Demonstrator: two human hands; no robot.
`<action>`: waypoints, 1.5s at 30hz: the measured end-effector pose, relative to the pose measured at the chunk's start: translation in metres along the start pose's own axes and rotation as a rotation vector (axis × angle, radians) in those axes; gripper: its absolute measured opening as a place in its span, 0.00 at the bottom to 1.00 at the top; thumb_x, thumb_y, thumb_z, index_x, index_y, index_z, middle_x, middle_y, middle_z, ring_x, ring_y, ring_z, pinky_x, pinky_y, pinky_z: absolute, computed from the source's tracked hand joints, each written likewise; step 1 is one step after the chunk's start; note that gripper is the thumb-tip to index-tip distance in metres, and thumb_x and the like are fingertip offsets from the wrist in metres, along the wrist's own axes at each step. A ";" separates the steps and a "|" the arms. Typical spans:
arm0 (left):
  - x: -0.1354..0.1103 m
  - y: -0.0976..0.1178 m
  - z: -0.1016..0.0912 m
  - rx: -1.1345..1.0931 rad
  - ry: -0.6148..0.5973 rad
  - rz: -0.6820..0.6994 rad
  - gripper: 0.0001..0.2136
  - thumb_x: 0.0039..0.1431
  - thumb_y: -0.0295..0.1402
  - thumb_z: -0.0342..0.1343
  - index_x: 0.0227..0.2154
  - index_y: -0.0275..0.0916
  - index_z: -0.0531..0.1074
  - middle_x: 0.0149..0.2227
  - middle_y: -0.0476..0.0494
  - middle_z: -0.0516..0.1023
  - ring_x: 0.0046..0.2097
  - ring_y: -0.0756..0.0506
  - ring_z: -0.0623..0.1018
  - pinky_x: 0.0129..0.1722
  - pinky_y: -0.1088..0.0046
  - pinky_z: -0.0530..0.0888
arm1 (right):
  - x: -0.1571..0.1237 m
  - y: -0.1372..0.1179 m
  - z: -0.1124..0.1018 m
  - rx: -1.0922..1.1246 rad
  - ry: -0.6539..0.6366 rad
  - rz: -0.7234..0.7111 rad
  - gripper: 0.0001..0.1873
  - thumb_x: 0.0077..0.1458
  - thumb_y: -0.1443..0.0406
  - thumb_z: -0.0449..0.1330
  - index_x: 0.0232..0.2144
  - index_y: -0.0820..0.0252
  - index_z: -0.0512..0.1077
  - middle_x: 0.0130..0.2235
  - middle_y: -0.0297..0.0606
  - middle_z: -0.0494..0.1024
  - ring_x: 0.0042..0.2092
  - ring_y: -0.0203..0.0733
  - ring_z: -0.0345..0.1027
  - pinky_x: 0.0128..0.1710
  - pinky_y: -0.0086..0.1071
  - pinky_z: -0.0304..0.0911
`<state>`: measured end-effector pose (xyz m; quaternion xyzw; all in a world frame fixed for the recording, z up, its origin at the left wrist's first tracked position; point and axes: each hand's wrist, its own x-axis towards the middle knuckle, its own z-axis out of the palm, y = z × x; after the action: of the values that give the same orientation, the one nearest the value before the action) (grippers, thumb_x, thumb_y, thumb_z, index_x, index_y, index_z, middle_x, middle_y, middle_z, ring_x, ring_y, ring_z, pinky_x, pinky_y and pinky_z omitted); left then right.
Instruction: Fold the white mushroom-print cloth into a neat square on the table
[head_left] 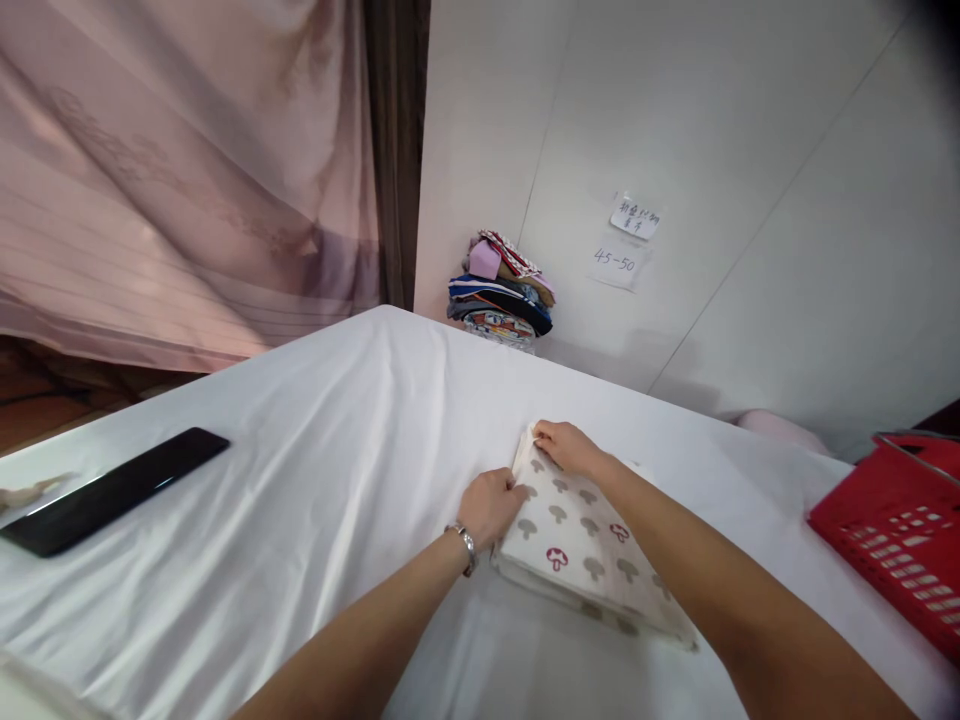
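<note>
A folded white cloth [574, 525] printed with grey-brown and red mushrooms lies on the white-covered table [330, 480] in front of me. My left hand [489, 507], with a silver band at its wrist, is closed on the cloth's left edge. At the far corner, my right hand [568, 447] pinches the cloth between thumb and fingers. The cloth shows several layers along its near edge. My right forearm covers part of its right side, and the fingertips of my left hand are partly hidden.
A stack of folded fabrics [501, 290] stands by the wall at the far edge. A red plastic basket [892, 535] is at the right. On the left lies a flat black glossy object [124, 490]. Paper notes [616, 262] hang on the wall; a pink curtain [187, 180] hangs beyond.
</note>
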<state>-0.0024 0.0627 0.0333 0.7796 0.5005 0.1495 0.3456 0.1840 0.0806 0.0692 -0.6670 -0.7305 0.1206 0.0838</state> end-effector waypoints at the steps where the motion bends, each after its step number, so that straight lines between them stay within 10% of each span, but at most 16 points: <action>1: 0.001 -0.002 0.000 0.011 -0.026 -0.016 0.10 0.51 0.38 0.49 0.23 0.39 0.70 0.27 0.45 0.75 0.31 0.47 0.72 0.26 0.75 0.59 | 0.002 -0.001 0.003 0.005 0.003 0.004 0.06 0.56 0.67 0.50 0.32 0.57 0.67 0.29 0.33 0.72 0.30 0.35 0.61 0.29 0.25 0.48; 14: 0.004 -0.008 -0.010 0.053 -0.152 -0.039 0.12 0.48 0.42 0.51 0.20 0.39 0.70 0.27 0.43 0.77 0.32 0.44 0.74 0.27 0.73 0.61 | 0.011 0.013 0.019 0.307 0.013 0.110 0.21 0.54 0.66 0.52 0.52 0.55 0.62 0.28 0.32 0.73 0.26 0.33 0.64 0.28 0.25 0.58; 30: 0.006 -0.011 -0.009 0.055 -0.198 0.044 0.14 0.51 0.42 0.48 0.21 0.39 0.70 0.25 0.45 0.75 0.28 0.47 0.72 0.24 0.75 0.58 | 0.038 0.023 0.013 0.202 -0.143 0.245 0.16 0.52 0.67 0.53 0.44 0.60 0.69 0.20 0.30 0.71 0.17 0.32 0.61 0.24 0.27 0.56; 38: 0.007 -0.010 -0.009 0.110 -0.213 0.086 0.14 0.53 0.39 0.45 0.21 0.39 0.70 0.29 0.41 0.76 0.32 0.44 0.73 0.27 0.72 0.60 | 0.042 0.012 0.017 0.052 0.030 0.290 0.07 0.52 0.65 0.53 0.33 0.57 0.70 0.29 0.35 0.74 0.32 0.38 0.65 0.29 0.28 0.52; 45: 0.009 -0.012 -0.012 0.049 -0.271 0.028 0.16 0.52 0.42 0.46 0.17 0.39 0.68 0.21 0.45 0.73 0.26 0.47 0.71 0.24 0.74 0.58 | 0.029 0.008 0.025 0.093 0.118 0.283 0.17 0.54 0.63 0.50 0.47 0.56 0.65 0.31 0.35 0.75 0.35 0.40 0.66 0.33 0.29 0.55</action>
<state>-0.0134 0.0781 0.0326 0.8078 0.4418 0.0352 0.3886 0.1820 0.1088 0.0421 -0.7647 -0.6165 0.1256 0.1396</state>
